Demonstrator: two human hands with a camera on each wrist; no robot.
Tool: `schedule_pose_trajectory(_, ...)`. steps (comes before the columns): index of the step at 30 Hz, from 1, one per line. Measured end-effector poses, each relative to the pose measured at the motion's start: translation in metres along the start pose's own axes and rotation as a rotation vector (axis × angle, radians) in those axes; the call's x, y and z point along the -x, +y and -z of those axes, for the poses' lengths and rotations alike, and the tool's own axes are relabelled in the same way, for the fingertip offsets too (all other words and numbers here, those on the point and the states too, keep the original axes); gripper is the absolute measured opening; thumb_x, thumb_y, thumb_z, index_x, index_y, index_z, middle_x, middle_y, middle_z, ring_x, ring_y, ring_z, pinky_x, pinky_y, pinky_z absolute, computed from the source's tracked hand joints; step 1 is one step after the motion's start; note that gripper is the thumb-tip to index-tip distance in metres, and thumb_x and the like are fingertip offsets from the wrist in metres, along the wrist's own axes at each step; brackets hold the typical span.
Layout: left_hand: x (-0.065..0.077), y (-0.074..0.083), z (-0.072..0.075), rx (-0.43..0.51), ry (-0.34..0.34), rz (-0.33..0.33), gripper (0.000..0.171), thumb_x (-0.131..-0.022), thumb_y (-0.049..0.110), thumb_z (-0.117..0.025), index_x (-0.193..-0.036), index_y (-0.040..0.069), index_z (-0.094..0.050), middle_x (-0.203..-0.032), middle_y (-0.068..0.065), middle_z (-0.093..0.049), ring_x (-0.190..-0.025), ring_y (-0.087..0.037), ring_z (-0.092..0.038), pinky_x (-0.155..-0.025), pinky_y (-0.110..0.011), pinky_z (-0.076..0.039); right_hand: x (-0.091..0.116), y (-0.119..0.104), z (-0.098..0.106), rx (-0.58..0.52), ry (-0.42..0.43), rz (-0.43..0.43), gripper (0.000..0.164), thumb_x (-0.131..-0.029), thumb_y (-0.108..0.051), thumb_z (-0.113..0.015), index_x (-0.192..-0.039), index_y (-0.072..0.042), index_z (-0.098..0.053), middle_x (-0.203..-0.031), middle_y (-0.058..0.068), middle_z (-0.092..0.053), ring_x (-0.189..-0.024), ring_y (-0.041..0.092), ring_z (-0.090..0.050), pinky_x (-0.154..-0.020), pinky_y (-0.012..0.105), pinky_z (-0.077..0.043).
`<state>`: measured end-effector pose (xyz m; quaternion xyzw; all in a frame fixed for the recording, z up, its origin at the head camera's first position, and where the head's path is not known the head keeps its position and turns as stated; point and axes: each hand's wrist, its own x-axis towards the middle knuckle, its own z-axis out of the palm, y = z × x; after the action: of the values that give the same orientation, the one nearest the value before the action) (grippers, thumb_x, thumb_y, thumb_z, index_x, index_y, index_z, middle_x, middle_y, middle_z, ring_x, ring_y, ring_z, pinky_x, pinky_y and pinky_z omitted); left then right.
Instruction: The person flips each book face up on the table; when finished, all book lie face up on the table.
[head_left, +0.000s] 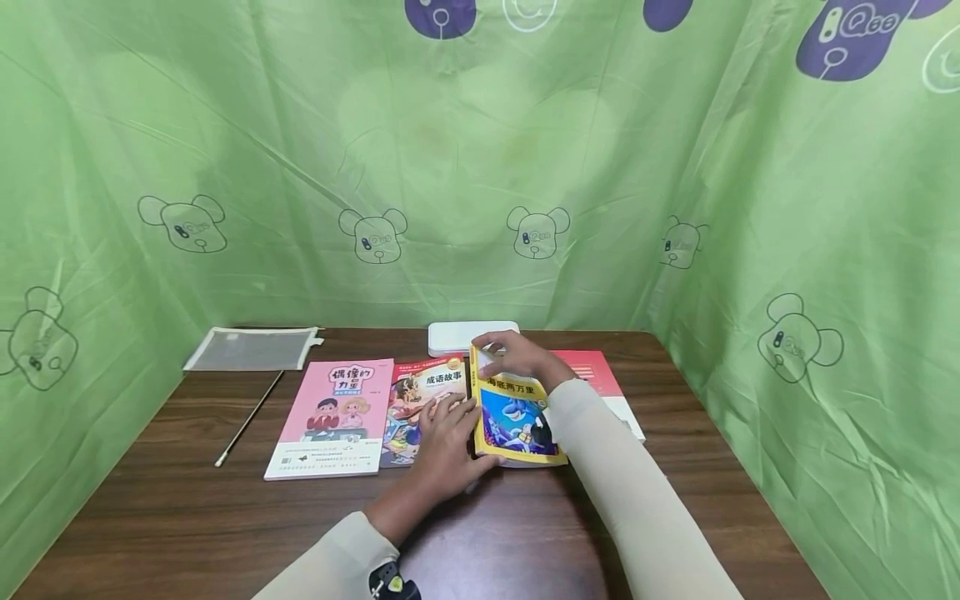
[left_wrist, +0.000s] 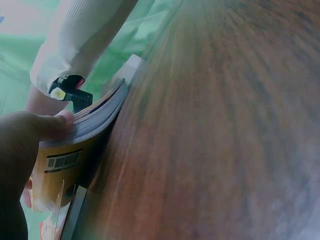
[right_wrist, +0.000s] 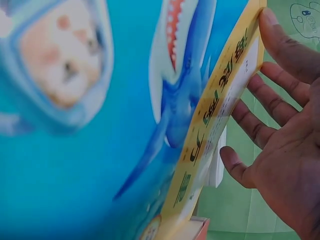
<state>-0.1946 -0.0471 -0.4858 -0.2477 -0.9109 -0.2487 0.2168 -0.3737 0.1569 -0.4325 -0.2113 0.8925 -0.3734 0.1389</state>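
Observation:
Both hands are on a thick yellow book [head_left: 517, 417] with a blue sea picture and a shark on its cover. My left hand [head_left: 450, 446] grips its lower spine side; in the left wrist view the thumb [left_wrist: 52, 125] lies against the page edges. The book leans, with its pages slightly bowed. My right hand [head_left: 521, 357] is at the top spine corner; the right wrist view has the thumb [right_wrist: 282, 42] at the cover corner and the other fingers spread along the top edge. Under the left hand lies a red-topped storybook [head_left: 431, 383], partly covered.
A pink book [head_left: 333, 417] lies at the left, a red and white book [head_left: 592, 375] at the right, partly behind the sleeve. Further back are a white case [head_left: 472, 336] and a mesh zip pouch [head_left: 251, 348]. A thin stick [head_left: 251, 417] lies left of the pink book. Green curtains enclose the table.

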Motion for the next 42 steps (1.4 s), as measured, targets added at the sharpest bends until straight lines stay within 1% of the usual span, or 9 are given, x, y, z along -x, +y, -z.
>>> schedule_pose_trajectory(6, 0.002, -0.001, -0.001, -0.001, -0.023, 0.01, 0.08, -0.078, 0.054, -0.095, -0.14, 0.007, -0.072, -0.147, -0.015, -0.07, -0.146, -0.041, -0.054, -0.12, -0.074, -0.032, -0.004, -0.001, -0.005, 0.01, -0.004, -0.029, 0.068, -0.089, -0.034, -0.092, -0.151, -0.023, -0.066, -0.155, 0.007, -0.063, -0.143, 0.037, -0.056, -0.119, 0.059, -0.05)
schedule_pose_trajectory(13, 0.005, -0.005, -0.005, -0.008, -0.052, 0.031, 0.081, -0.08, 0.056, -0.093, -0.14, 0.007, -0.071, -0.148, -0.015, -0.07, -0.145, -0.04, -0.055, -0.121, -0.074, -0.032, -0.006, -0.007, -0.013, 0.032, 0.002, -0.09, 0.064, -0.089, -0.029, -0.091, -0.149, -0.023, -0.068, -0.155, 0.012, -0.063, -0.144, 0.039, -0.057, -0.119, 0.06, -0.05)
schedule_pose_trajectory(17, 0.005, -0.006, -0.006, 0.005, -0.056, 0.03, 0.081, -0.08, 0.056, -0.094, -0.14, 0.006, -0.071, -0.147, -0.016, -0.071, -0.144, -0.04, -0.056, -0.12, -0.075, -0.031, -0.008, -0.009, -0.015, 0.036, -0.008, -0.098, 0.064, -0.09, -0.027, -0.091, -0.149, -0.02, -0.068, -0.157, 0.013, -0.063, -0.147, 0.04, -0.057, -0.121, 0.058, -0.049)
schedule_pose_trajectory(20, 0.006, -0.007, -0.006, 0.025, -0.056, 0.026, 0.079, -0.08, 0.054, -0.094, -0.139, 0.005, -0.071, -0.145, -0.017, -0.072, -0.143, -0.04, -0.057, -0.12, -0.074, -0.031, -0.009, -0.011, -0.016, 0.048, -0.01, -0.082, 0.063, -0.09, -0.025, -0.092, -0.148, -0.018, -0.068, -0.158, 0.012, -0.063, -0.151, 0.039, -0.055, -0.124, 0.057, -0.048)
schedule_pose_trajectory(27, 0.007, -0.008, -0.008, 0.033, -0.066, 0.021, 0.076, -0.082, 0.052, -0.094, -0.138, 0.007, -0.071, -0.138, -0.011, -0.075, -0.138, -0.037, -0.06, -0.119, -0.074, -0.03, -0.013, -0.008, -0.02, 0.092, -0.016, -0.054, 0.064, -0.09, -0.026, -0.092, -0.149, -0.018, -0.069, -0.154, 0.01, -0.065, -0.139, 0.033, -0.061, -0.121, 0.053, -0.05)
schedule_pose_trajectory(31, 0.007, -0.007, -0.009, 0.028, -0.085, 0.031, 0.077, -0.082, 0.053, -0.094, -0.139, 0.008, -0.071, -0.137, -0.01, -0.076, -0.138, -0.036, -0.059, -0.12, -0.074, -0.03, -0.014, -0.006, -0.022, 0.121, -0.019, -0.071, 0.065, -0.09, -0.028, -0.092, -0.149, -0.021, -0.069, -0.156, 0.009, -0.063, -0.138, 0.032, -0.061, -0.12, 0.054, -0.05)
schedule_pose_trajectory(35, 0.007, -0.008, -0.01, 0.023, -0.1, 0.04, 0.077, -0.082, 0.056, -0.093, -0.139, 0.008, -0.07, -0.136, -0.009, -0.076, -0.138, -0.037, -0.06, -0.12, -0.074, -0.03, -0.015, -0.006, -0.024, 0.129, -0.022, -0.058, 0.064, -0.089, -0.025, -0.093, -0.149, -0.017, -0.069, -0.155, 0.011, -0.064, -0.137, 0.033, -0.061, -0.119, 0.053, -0.051)
schedule_pose_trajectory(38, 0.007, -0.009, -0.011, 0.013, -0.111, 0.047, 0.078, -0.081, 0.058, -0.093, -0.138, 0.01, -0.071, -0.135, -0.008, -0.076, -0.138, -0.038, -0.06, -0.12, -0.074, -0.03, -0.015, -0.006, -0.026, 0.138, -0.025, -0.052, 0.063, -0.09, -0.023, -0.092, -0.148, -0.015, -0.07, -0.151, 0.012, -0.065, -0.127, 0.029, -0.066, -0.112, 0.048, -0.057)
schedule_pose_trajectory(42, 0.007, -0.011, -0.012, 0.011, -0.133, 0.063, 0.08, -0.08, 0.061, -0.092, -0.138, 0.01, -0.071, -0.137, -0.008, -0.076, -0.14, -0.037, -0.058, -0.121, -0.074, -0.029, -0.015, -0.006, -0.028, 0.157, -0.016, -0.076, 0.061, -0.09, -0.025, -0.092, -0.147, -0.017, -0.07, -0.146, 0.01, -0.067, -0.109, 0.022, -0.069, -0.099, 0.043, -0.062)
